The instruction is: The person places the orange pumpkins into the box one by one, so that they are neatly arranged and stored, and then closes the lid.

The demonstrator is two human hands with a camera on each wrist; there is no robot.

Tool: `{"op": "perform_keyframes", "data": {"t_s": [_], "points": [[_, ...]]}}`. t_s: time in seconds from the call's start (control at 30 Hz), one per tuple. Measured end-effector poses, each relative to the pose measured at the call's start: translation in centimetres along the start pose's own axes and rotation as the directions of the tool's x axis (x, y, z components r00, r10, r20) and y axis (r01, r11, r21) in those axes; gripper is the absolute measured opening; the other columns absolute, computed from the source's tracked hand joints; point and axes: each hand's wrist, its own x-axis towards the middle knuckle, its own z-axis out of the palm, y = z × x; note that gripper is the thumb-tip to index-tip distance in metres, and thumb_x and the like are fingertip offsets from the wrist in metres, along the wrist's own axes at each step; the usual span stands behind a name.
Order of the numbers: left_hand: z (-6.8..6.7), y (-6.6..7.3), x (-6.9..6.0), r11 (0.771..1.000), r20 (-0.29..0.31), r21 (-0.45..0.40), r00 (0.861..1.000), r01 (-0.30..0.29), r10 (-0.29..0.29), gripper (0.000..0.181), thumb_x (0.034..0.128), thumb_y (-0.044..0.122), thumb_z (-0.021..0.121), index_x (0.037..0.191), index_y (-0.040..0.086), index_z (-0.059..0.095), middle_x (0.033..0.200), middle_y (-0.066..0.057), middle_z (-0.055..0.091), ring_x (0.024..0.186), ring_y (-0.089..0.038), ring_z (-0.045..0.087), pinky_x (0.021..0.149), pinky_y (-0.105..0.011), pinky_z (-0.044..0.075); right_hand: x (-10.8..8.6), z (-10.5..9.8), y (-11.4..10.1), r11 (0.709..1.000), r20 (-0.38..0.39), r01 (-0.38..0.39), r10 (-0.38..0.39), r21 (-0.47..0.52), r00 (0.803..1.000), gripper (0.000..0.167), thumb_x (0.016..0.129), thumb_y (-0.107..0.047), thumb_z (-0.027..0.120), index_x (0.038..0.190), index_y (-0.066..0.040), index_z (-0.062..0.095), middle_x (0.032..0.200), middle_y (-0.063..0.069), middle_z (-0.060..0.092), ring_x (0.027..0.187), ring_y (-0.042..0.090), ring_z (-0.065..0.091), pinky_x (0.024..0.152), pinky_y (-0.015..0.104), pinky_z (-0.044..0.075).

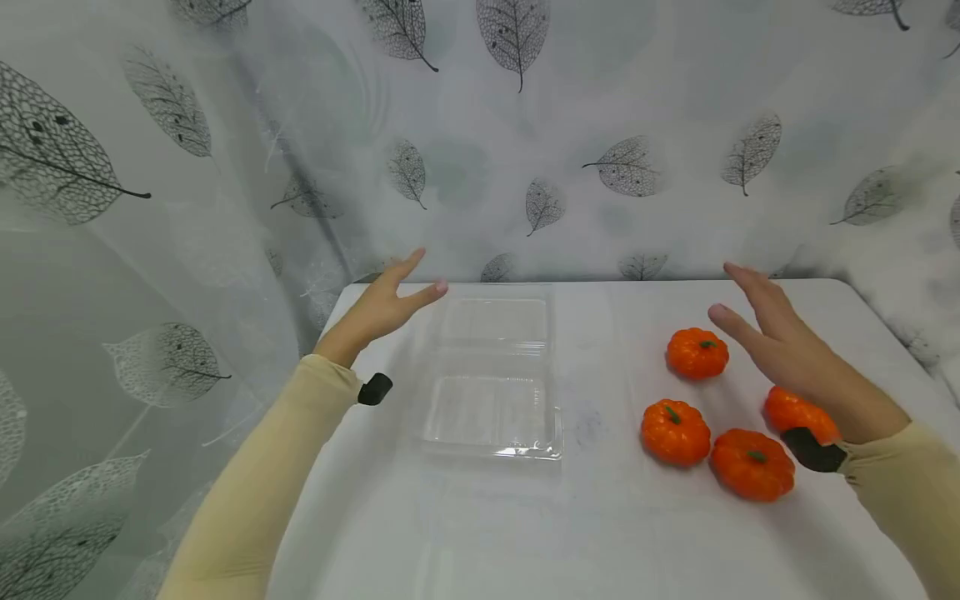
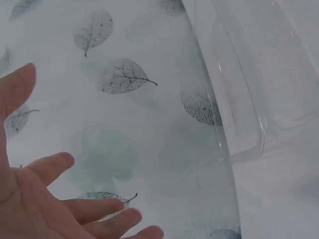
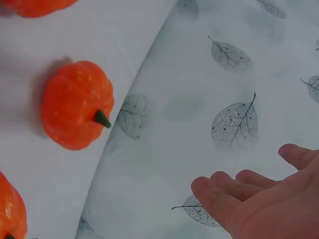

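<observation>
A clear plastic container [image 1: 491, 408] lies unfolded on the white table, its two shallow halves one behind the other; part of it shows in the left wrist view [image 2: 244, 99]. My left hand [image 1: 378, 310] hovers at its left, fingers spread and holding nothing [image 2: 55, 199]. Several small orange pumpkins with green stems are on the right of the table: one at the back [image 1: 697, 353], others nearer [image 1: 675, 432], [image 1: 752, 465]. Another pumpkin [image 1: 798, 412] is partly hidden by my right wrist. Above them my right hand [image 1: 787, 337] is raised, empty, fingers extended [image 3: 274, 199].
The white table [image 1: 480, 533] ends at the back against a pale curtain [image 1: 480, 200] with a leaf pattern, which also hangs along the left side. A dark band piece sits at each wrist, over the beige sleeves [image 1: 277, 458].
</observation>
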Motion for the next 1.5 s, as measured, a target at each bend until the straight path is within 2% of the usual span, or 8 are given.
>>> {"op": "perform_keyframes", "data": {"t_s": [0.2,0.33,0.43,0.57,0.6,1.07,1.23,1.5], "points": [[-0.2,-1.0,-1.1,0.974,0.06,-0.226,0.998,-0.004,0.018,0.079,0.0929,0.061,0.063,0.158,0.046,0.022,0.167,0.012,0.012,0.153,-0.027,0.017,0.117,-0.06,0.023,-1.7,0.6,0.1,0.98,0.01,0.021,-0.024,0.199,1.0,0.064,0.11,-0.035,0.034,0.163,-0.032,-0.001,0.169,0.013,-0.005,0.145,0.056,0.011,0.095,0.087,0.014],[0.1,-1.7,-1.8,0.974,0.078,-0.228,0.997,0.005,0.013,0.076,0.0949,0.053,0.066,0.159,0.041,0.026,0.166,0.01,0.015,0.152,-0.028,0.018,0.116,-0.062,0.023,-2.6,0.8,-0.2,0.935,-0.068,0.102,-0.084,0.34,0.994,0.055,0.111,-0.025,0.031,0.163,-0.028,0.013,0.167,0.005,0.015,0.146,0.029,0.031,0.118,0.046,0.029],[0.5,-2.4,-2.3,0.981,0.106,-0.195,0.994,0.006,0.014,0.077,0.0936,0.051,0.069,0.159,0.039,0.029,0.166,0.004,0.018,0.152,-0.03,0.016,0.116,-0.063,0.022,-3.0,1.0,-0.5,0.797,-0.147,0.171,-0.104,0.58,0.984,0.049,0.112,-0.02,0.032,0.16,-0.021,0.024,0.159,0.004,0.03,0.134,0.01,0.044,0.099,0.014,0.043],[1.5,-3.5,-2.9,0.992,0.172,-0.122,0.985,-0.011,0.032,0.084,0.0899,0.049,0.074,0.159,0.035,0.03,0.166,-0.001,0.021,0.152,-0.034,0.016,0.116,-0.063,0.022,-3.6,1.1,-0.7,0.499,-0.199,0.204,-0.064,0.842,0.978,0.046,0.112,-0.02,0.034,0.157,-0.015,0.027,0.154,0.007,0.035,0.132,0.017,0.049,0.095,0.021,0.05],[1.8,-3.7,-3.1,0.994,0.194,-0.104,0.98,-0.015,0.036,0.087,0.0886,0.048,0.076,0.16,0.033,0.029,0.166,-0.002,0.021,0.152,-0.035,0.016,0.116,-0.063,0.022,-3.7,1.1,-0.7,0.464,-0.199,0.2,-0.051,0.863,0.979,0.047,0.112,-0.022,0.033,0.157,-0.016,0.026,0.155,0.006,0.035,0.133,0.019,0.048,0.094,0.022,0.051],[4.3,-6.0,-5.2,0.994,0.418,0.045,0.901,0.101,-0.111,0.114,0.064,0.031,0.097,0.159,0.028,0.034,0.166,-0.006,0.021,0.14,-0.038,0.041,0.106,-0.054,0.04,-4.5,2.2,2.8,0.304,-0.021,0.016,0.013,0.952,1.0,0.047,0.11,-0.021,0.035,0.155,-0.023,0.021,0.152,-0.002,0.04,0.127,0.014,0.057,0.094,0.031,0.054],[4.8,-6.5,-5.3,0.99,0.424,0.021,0.896,0.137,-0.133,0.115,0.0616,0.025,0.099,0.158,0.029,0.036,0.162,-0.006,0.028,0.134,-0.034,0.048,0.097,-0.047,0.049,-4.3,2.8,4.2,0.405,0.065,-0.067,0.017,0.912,0.998,0.05,0.11,-0.014,0.038,0.157,-0.024,0.022,0.151,0.002,0.032,0.12,0.008,0.061,0.092,0.026,0.053],[5.5,-7.2,-5.2,0.98,0.415,-0.064,0.898,0.189,-0.146,0.113,0.0617,0.021,0.098,0.157,0.028,0.039,0.147,-0.019,0.046,0.089,-0.024,0.069,0.088,-0.042,0.052,-4.8,4.1,4.5,0.804,0.116,-0.226,0.195,0.549,0.974,0.074,0.104,-0.026,0.059,0.163,-0.029,0.015,0.164,0.017,0.016,0.115,-0.01,0.053,0.086,0.019,0.053]]}}
